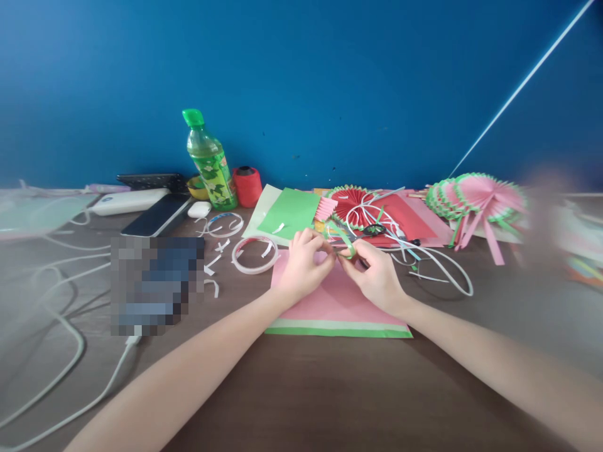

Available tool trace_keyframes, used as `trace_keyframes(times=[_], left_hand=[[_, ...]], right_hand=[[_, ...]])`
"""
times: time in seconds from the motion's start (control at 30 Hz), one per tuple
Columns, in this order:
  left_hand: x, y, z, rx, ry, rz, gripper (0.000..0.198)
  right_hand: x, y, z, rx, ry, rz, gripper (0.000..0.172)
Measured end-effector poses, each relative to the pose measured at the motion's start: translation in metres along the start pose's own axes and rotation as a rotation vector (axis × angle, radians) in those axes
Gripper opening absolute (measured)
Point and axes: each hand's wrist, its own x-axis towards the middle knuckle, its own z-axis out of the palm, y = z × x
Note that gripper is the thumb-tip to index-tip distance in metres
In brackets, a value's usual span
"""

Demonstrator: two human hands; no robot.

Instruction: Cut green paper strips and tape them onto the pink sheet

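Note:
Both hands meet over a pink paper sheet [346, 307] that shows a white and a green strip along its near edge. My right hand [377, 276] is closed in a pinch on a narrow green paper strip [347, 240], which curls up above the fingers. Close beside it, my left hand [306, 263] is also pinched, its fingertips almost touching those of the right; what lies between them is too small to make out. Just behind the hands are black-handled scissors [375, 230] and a red folded paper fan [351, 206].
A tape roll [255, 255] and white scraps lie left of the sheet. Behind stand a green bottle [211, 166] and a red thread spool [247, 187]. White cables [452, 270] loop at right, below pink-green paper fans [480, 198]. A blurred-out device [157, 285] lies left.

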Motion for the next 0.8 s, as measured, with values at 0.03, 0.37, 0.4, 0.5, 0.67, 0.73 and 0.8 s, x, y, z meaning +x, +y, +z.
trace_keyframes(times=[0.03, 0.37, 0.4, 0.5, 0.67, 0.73, 0.8], left_hand=[[-0.0001, 0.0002, -0.0003, 0.004, -0.004, 0.004, 0.008], [-0.0016, 0.0013, -0.0024, 0.003, -0.016, 0.017, 0.006], [-0.0015, 0.0013, -0.0024, -0.001, -0.015, 0.015, 0.006], [-0.0009, 0.0014, -0.0027, -0.01, -0.021, 0.01, 0.007], [-0.0005, 0.0013, -0.0026, -0.058, -0.019, -0.023, 0.007], [-0.0007, 0.0006, -0.0019, -0.077, 0.007, -0.013, 0.011], [-0.0007, -0.0003, -0.0009, -0.076, 0.011, 0.013, 0.017]], right_hand=[[-0.0002, -0.0003, -0.0001, -0.007, 0.001, -0.005, 0.009], [-0.0014, 0.0012, 0.0006, 0.133, -0.043, 0.102, 0.006], [-0.0012, 0.0016, 0.0004, 0.145, -0.048, 0.117, 0.007], [-0.0004, 0.0021, 0.0001, 0.17, -0.059, 0.155, 0.009], [0.0, 0.0017, -0.0005, 0.242, -0.058, 0.2, 0.009], [-0.0001, 0.0014, -0.001, 0.267, -0.064, 0.203, 0.009], [0.0001, 0.001, -0.0016, 0.274, -0.067, 0.204, 0.01]])
